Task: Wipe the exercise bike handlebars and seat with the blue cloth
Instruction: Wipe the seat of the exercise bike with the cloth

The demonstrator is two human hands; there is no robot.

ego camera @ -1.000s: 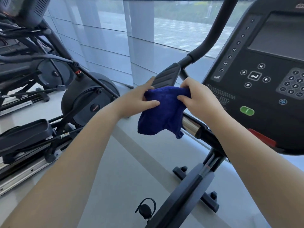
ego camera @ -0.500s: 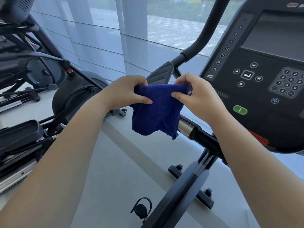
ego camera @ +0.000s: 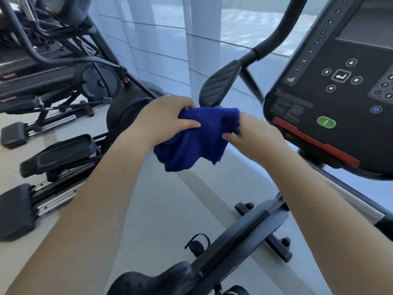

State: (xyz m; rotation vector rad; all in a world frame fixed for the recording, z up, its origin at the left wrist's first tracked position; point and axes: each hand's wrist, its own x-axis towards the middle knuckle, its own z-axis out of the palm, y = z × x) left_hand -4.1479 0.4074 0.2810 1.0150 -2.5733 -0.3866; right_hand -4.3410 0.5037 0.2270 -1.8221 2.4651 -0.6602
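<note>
Blue cloth (ego camera: 197,139) hangs bunched between 2 bare hands, held in the air in front of the exercise bike, just below the ribbed black handlebar pad (ego camera: 220,84). The left hand (ego camera: 163,120) grips the cloth's upper left edge, thumb lying across the front of the fabric and fingers curled behind it. The right hand (ego camera: 253,135) pinches the upper right edge, fingers closed on the fabric. The cloth's lower part droops loose toward the pale floor (ego camera: 161,213). Beside the right hand stands the bike's dark console (ego camera: 331,99), with a green button (ego camera: 326,122) and a red strip (ego camera: 314,141) along its lower edge. The black seat (ego camera: 153,282) shows at the bottom edge of the view, well apart from the cloth. Other dark exercise machines (ego camera: 57,86) stand to the left.
</note>
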